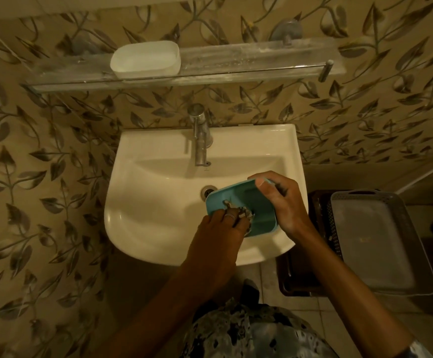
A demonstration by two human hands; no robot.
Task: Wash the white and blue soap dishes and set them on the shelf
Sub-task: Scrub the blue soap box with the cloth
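Blue soap dish [238, 198]: just right of centre in the frame, held over the sink bowl and tipped so its open inside faces up at us.
Right hand [284, 202]: wrapped round the dish's right side, thumb hooked over the top corner and the fingers curled behind. A firm hold.
Left hand [222, 224]: comes in from the lower centre with fingers bunched on a scouring pad [242, 215], pressing it down inside the dish near the bottom left corner.
Ring [229, 216]: a thin band shows on one finger of that left hand.
White soap dish [145, 59]: up in the upper left of the frame, sitting upright on the shelf with nothing in it.
Shelf [249, 62]: a streaky glass one with a thin rail along the front, running across the top of the frame against the leaf-patterned wall.
Sink [158, 143]: white, middle of the frame. The drain [207, 191] peeks out just left of the blue dish.
Tap [201, 140]: metal, centred at the back of the sink, its spout pointing down into the bowl. I cannot tell whether water is running.
Grey tray [375, 241]: at the right edge of the frame, resting on a dark crate [316, 202] beside the sink.
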